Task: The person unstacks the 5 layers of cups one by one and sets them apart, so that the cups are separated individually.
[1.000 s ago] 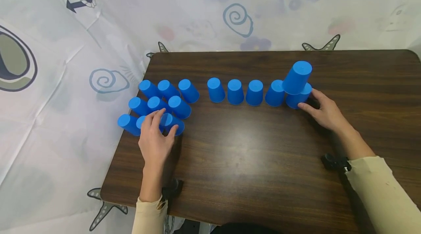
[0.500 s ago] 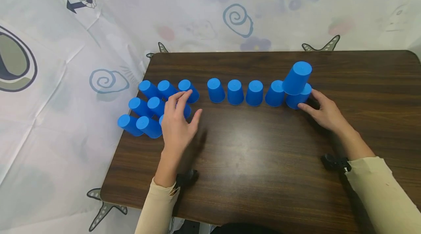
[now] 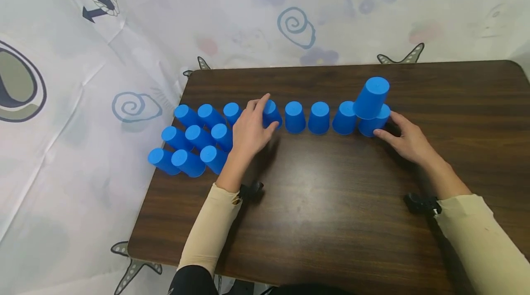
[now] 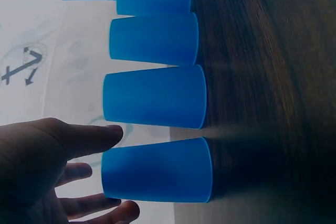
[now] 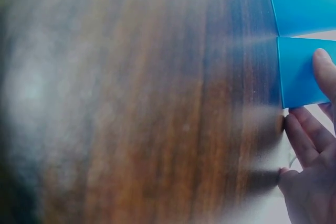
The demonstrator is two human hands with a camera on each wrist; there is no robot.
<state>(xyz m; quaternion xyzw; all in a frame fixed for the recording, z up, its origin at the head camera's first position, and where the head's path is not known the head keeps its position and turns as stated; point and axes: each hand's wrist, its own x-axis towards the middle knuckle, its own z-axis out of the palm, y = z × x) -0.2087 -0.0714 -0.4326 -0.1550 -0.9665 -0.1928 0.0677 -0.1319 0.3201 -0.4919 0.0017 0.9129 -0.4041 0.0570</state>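
Observation:
My right hand [image 3: 407,141] holds the upside-down blue cup [image 3: 371,124] at the right end of a row, thumb on the near side. In the right wrist view, the thumb lies on this cup's wall [image 5: 299,72]. One more blue cup [image 3: 374,95] stands upside down above, overlapping the last two cups of the row. My left hand [image 3: 250,131] is at the row's leftmost cup [image 3: 271,110]. The left wrist view shows thumb and fingers spread to either side of that cup [image 4: 157,171], with a gap at the thumb.
Between the hands stand more upside-down cups of the row [image 3: 319,118]. To the left, several blue cups [image 3: 188,162] stand in a block near the edge of the brown table [image 3: 314,221]. A patterned white cloth [image 3: 232,23] hangs behind.
My left hand has moved right and away from me, from the block of cups to the row's leftmost cup. The right hand has stayed at its cup.

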